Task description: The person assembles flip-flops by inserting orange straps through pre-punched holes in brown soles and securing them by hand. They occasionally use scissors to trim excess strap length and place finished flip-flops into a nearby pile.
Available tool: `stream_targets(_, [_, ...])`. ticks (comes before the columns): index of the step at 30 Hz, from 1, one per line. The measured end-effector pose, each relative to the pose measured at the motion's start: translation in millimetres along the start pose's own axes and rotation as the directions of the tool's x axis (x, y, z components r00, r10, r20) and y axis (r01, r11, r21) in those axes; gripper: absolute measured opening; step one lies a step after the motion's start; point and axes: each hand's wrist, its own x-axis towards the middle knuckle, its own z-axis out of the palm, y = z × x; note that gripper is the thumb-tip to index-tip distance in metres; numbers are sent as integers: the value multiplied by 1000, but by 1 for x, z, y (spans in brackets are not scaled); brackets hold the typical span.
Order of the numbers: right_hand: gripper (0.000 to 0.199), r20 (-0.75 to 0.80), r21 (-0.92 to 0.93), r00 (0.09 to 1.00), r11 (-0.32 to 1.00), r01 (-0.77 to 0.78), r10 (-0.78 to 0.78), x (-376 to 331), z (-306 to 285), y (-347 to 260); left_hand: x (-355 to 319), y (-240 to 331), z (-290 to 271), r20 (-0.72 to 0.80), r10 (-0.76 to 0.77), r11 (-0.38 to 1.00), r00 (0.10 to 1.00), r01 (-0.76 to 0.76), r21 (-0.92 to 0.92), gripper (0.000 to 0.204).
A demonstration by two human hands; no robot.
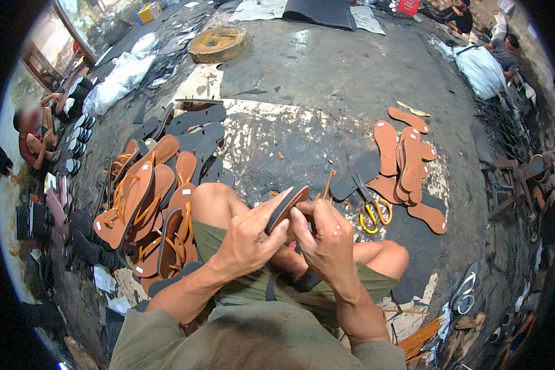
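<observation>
Littered floor (pixel 351 68); curled hands (pixel 253 237) (pixel 328 231) grip a sandal (pixel 288 208).

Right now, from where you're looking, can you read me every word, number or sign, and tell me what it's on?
I can't read any words or numbers.
White label on a tan sole, right: too small.
White label on a strapped sandal, left: too small.
Red object, top right: marks too blurred.
Held sole: no writing shows.
</observation>
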Motion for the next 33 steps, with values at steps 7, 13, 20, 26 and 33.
stream_targets(7, [16,16,-47,997,996,-72,73,1,-2,17,7,-12,16,-4,19,1000,1000,-19,-4,57])
stream_targets(13, [15,11,28,999,999,-34,34,3,-15,19,16,-37,-7,193,-190,736,963,270,-621,42])
stream_targets(20, [23,-97,99,994,993,64,-54,-5,-21,-5,16,-63,14,-288,-165,937,943,59,-345,27])
stream_targets(26, [40,381,841,689,77,-535,616,-44,41,55,-16,-65,52,-286,-209,877,935,50,-478,30])
stream_targets(33, [33,301,767,741,309,-563,601,-34,21,76,20,-35,4,95,192,979,977,-198,54,43])
